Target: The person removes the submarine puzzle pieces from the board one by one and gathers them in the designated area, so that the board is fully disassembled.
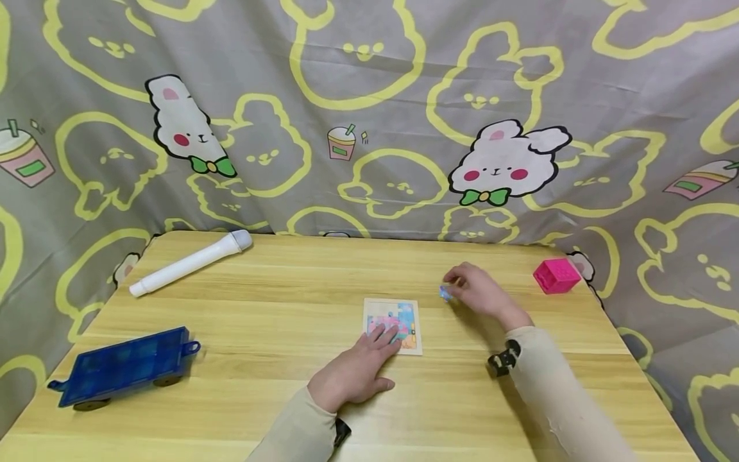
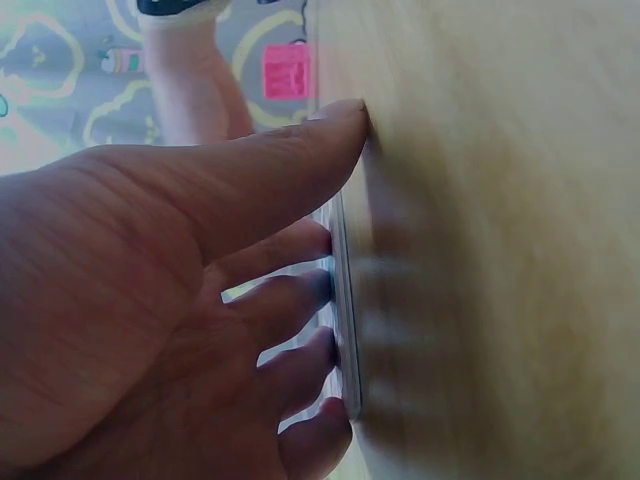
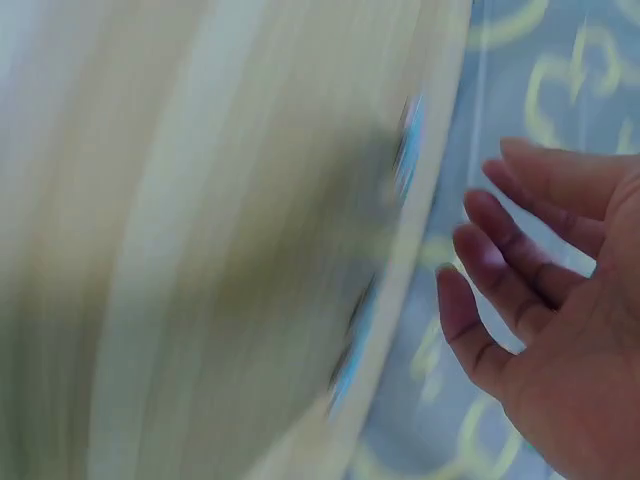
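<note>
A small square jigsaw puzzle in a pale tray (image 1: 392, 301) lies near the middle of the table, with pink, blue and orange pieces in it. My left hand (image 1: 358, 369) rests its fingertips on the puzzle's near left part, covering some of it; its thumb touches the table. To the right, my right hand (image 1: 482, 292) is beside a small blue puzzle piece (image 1: 444, 293). In the right wrist view the fingers (image 3: 485, 265) are loosely bent with nothing between them, apart from blurred blue pieces (image 3: 408, 150) on the table.
A white microphone-shaped object (image 1: 190, 262) lies at the back left. Nearer on that side stands a blue toy trailer (image 1: 129, 362) with wheels. A pink cube (image 1: 556, 276) sits by the right edge. Patterned cloth (image 1: 369, 128) hangs behind the wooden table (image 1: 260, 385).
</note>
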A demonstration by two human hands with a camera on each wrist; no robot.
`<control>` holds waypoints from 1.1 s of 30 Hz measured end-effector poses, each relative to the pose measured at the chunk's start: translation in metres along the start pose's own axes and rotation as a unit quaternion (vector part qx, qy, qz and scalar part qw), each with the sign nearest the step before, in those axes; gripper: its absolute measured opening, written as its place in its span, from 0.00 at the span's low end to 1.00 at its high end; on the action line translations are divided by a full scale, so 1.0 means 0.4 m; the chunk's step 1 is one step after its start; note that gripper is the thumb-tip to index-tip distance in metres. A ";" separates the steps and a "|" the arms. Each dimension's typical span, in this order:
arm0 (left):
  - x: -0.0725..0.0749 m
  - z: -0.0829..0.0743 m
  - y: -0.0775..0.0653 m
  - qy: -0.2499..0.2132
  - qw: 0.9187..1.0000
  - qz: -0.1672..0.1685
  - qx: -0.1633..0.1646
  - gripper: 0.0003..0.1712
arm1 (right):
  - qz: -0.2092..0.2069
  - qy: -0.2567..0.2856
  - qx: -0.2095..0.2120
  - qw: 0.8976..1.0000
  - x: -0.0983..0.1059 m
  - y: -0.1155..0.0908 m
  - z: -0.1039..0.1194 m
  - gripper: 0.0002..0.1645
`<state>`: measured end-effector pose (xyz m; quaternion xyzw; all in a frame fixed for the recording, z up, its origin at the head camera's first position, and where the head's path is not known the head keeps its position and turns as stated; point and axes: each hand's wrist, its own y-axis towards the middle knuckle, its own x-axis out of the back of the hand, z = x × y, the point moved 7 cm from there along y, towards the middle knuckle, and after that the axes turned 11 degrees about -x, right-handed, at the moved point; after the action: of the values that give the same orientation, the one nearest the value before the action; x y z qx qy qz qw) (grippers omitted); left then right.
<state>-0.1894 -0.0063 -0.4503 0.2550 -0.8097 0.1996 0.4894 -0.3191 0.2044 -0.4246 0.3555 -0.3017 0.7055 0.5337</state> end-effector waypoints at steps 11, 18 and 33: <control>0.005 0.001 0.000 0.003 1.000 0.000 0.001 0.39 | 0.087 -0.051 0.062 0.993 -0.149 -0.012 0.173 0.09; 0.005 0.000 -0.001 0.001 1.000 -0.001 0.001 0.39 | 0.080 -0.082 0.077 0.990 -0.170 -0.012 0.191 0.06; 0.008 -0.005 -0.005 -0.005 1.000 -0.003 0.000 0.39 | 0.062 -0.085 0.083 0.991 -0.167 -0.012 0.191 0.09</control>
<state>-0.1880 -0.0074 -0.4465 0.2585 -0.8113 0.1967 0.4861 -0.2891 0.1082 -0.4363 0.4376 -0.3078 0.7273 0.4299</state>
